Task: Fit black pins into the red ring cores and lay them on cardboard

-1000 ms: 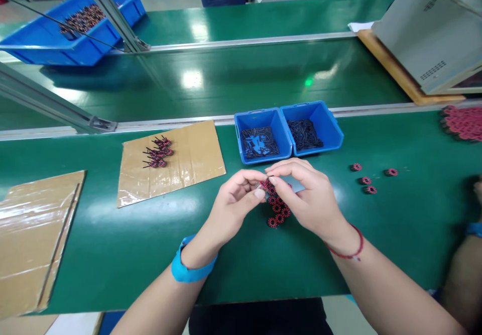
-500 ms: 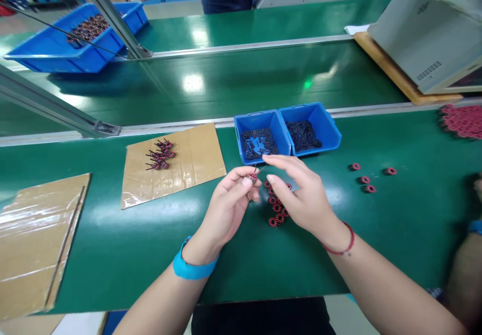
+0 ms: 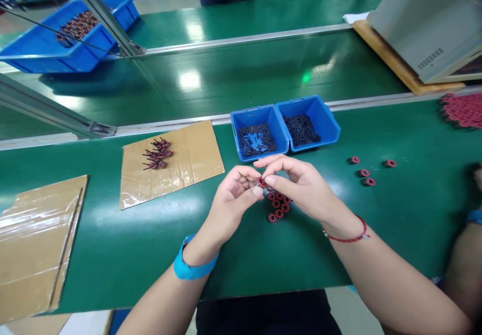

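The left hand (image 3: 228,204) pinches a red ring (image 3: 260,181), seemingly being worked, so steadiness matters; whether the right hand (image 3: 307,189) grips it, one cannot tell.

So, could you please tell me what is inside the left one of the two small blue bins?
The left bin holds loose dark, thin pieces, with patches of its blue floor showing between them. Whatever lies underneath the pieces is covered.

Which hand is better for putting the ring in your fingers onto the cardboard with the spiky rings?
Probably the left hand. It's at the ring and nearer that cardboard. The right hand would likely have to reach across it.
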Motion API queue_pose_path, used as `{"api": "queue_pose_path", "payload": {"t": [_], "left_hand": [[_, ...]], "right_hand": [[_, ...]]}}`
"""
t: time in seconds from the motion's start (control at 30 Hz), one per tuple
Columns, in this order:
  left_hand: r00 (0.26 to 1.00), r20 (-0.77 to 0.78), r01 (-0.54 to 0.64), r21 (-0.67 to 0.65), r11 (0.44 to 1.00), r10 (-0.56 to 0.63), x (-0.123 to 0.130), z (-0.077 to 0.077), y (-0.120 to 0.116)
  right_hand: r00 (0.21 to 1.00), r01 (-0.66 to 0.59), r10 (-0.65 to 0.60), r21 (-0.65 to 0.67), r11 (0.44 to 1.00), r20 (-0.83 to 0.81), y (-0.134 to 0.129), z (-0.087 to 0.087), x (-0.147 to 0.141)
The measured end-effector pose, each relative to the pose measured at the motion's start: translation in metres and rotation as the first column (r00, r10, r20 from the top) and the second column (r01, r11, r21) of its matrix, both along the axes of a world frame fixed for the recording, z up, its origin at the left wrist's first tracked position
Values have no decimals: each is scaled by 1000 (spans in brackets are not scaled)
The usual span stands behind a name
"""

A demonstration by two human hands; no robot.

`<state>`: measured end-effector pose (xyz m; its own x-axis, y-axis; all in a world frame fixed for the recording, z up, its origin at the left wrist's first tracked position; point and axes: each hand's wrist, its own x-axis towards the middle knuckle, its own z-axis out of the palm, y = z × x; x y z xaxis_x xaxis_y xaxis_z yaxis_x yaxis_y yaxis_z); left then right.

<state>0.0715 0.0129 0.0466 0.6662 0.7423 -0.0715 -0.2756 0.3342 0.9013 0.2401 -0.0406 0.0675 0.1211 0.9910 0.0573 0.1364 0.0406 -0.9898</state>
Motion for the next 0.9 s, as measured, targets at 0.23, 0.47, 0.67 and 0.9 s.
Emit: {"api": "queue_pose_path", "payload": {"t": [0.23, 0.47, 0.67, 0.9], "left_hand": [[999, -44, -29, -24, 999, 28, 2, 3, 1], [999, -4, -40, -102, 994, 40, 3, 5, 2], [1000, -22, -24, -146, 989, 21, 3, 3, 1], [993, 97, 96, -269, 958, -73, 4, 1, 1]], "right_hand": [[983, 78, -102, 154, 985, 155, -3, 6, 2], [991, 68, -71, 32, 997, 114, -2, 3, 2], [960, 171, -213, 220, 960, 183, -7, 11, 5], [996, 77, -75, -30, 997, 55, -3, 12, 8]]}}
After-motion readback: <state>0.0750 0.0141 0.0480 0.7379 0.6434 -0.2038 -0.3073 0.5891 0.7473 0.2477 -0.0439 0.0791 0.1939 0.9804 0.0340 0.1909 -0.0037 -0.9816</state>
